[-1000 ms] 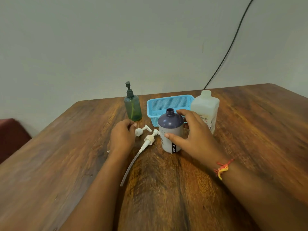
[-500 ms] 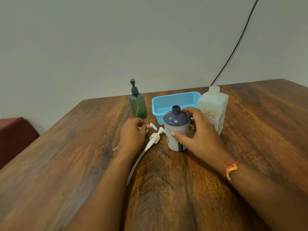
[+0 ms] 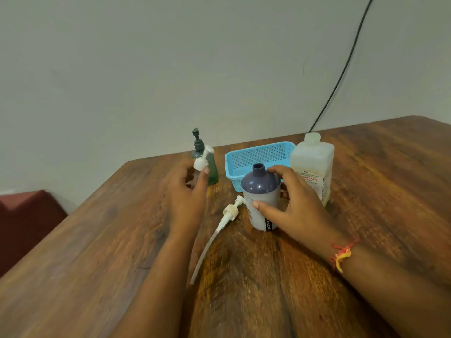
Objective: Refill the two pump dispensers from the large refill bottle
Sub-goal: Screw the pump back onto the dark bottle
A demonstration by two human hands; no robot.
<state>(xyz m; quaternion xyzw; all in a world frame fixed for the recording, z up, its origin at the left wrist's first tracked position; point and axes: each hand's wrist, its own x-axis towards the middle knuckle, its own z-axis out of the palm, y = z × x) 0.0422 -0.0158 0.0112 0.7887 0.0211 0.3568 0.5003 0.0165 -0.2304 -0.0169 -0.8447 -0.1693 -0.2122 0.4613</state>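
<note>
The purple dispenser [image 3: 260,189] stands upright, neck open. A long-tubed pump [image 3: 230,211] lies beside it; a small pump [image 3: 201,163] is held aloft. The green dispenser [image 3: 212,170] and translucent refill bottle [image 3: 312,162] stand behind.

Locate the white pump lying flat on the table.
Head view, centre: the white pump lies between the left hand and the purple bottle, its tube trailing toward the person.

Plain room, wooden table [image 3: 97,264], bare wall [image 3: 146,69]

Left hand [image 3: 188,191]: was low on the table [image 3: 122,228]; now raised clear of it.
Small white pump head [image 3: 202,163]: lifted off the table, now pinched at the fingertips.
Position: held aloft, overlapping the green dispenser [image 3: 212,170] behind.
</note>
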